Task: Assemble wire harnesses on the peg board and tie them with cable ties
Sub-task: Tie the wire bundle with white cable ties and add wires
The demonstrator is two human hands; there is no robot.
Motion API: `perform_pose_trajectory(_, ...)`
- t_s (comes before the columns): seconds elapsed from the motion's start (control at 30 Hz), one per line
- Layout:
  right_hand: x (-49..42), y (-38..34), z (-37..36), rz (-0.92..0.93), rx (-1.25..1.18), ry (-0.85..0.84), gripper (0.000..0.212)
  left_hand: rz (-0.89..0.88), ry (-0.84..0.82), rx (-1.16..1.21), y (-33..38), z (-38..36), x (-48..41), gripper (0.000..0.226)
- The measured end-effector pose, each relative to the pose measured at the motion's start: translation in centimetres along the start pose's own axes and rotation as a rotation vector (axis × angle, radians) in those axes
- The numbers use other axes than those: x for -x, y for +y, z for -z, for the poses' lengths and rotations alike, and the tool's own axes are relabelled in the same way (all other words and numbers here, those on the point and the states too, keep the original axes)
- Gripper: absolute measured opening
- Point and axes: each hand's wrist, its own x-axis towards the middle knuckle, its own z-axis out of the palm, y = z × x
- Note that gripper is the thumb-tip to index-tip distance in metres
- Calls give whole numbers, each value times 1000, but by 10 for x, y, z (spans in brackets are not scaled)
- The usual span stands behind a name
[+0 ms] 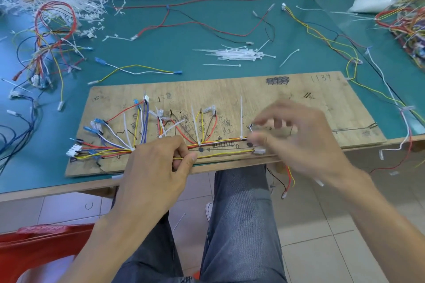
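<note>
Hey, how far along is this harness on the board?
Wires lie routed on the board, several untrimmed cable ties around them. Left hand pinches the yellow wire; right hand, blurred, hovers by the white connector. Remaining: further tying, trimming tails.

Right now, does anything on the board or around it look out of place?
Yes. Red, yellow and black wires hang off the table edge below the peg board, their connector dangling. A thin white strip, likely a cable tie, lies on the floor.
</note>
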Motion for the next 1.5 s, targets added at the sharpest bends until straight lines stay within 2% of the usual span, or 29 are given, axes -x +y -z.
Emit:
perform_pose_trajectory(0.1, -74, 14, 1, -169, -59, 96, 11, 13, -9, -20, -1, -1, -2, 25)
perform_pose_trajectory(0.17, -123, 30, -8, -235, 111, 46, 8, 28, -19, -24, -1, 0, -2, 26)
perform_pose_trajectory(0.27, -167, 52, -28, -312, 265, -53, 19, 37, -28, -18, 0, 0, -3, 27)
perform_pose_trajectory(0.43, -186, 64, -42, -287, 321, -57, 5, 56, -30, 1, 3, 1, -3, 27)
perform_pose_trajectory(0.5, -184, 64, -44, -268, 387, -73, 8, 51, -23, -5, 3, 2, -3, 27)
perform_pose_trajectory(0.57, -179, 57, -40, -226, 453, -81, 17, 43, -13, 9, 1, 0, -3, 26)
perform_pose_trajectory(0.67, -166, 30, -22, -97, 398, -57, 27, 34, 5, 41, -1, -1, -2, 27)
perform_pose_trajectory(0.73, -146, 0, -10, 106, 407, -130, 26, 25, 21, 76, -3, 0, -2, 25)
perform_pose_trajectory(0.8, -117, -30, 0, 338, 497, -227, 35, 39, 32, 158, -3, 2, -1, 22)
perform_pose_trajectory(0.9, -84, -61, 8, 520, 561, -357, 42, 39, 41, 280, 0, 8, 2, 27)
perform_pose_trajectory(0.97, -76, -71, 6, 563, 634, -444, 40, 18, 26, 316, 2, 11, 6, 29)
perform_pose_trajectory(1.07, -76, -71, 2, 586, 759, -523, 38, 5, 2, 305, 1, 13, 12, 17)
perform_pose_trajectory(1.2, -82, -66, 17, 594, 905, -543, 37, 41, -18, 385, 1, 13, 15, 10)
perform_pose_trajectory(1.3, -81, -75, 13, 662, 1031, -580, 33, 0, -10, 389, 2, 14, 14, 10)
perform_pose_trajectory(1.5, -63, -102, -26, 757, 1032, -671, 29, -40, -11, 302, 0, 12, 4, 3)
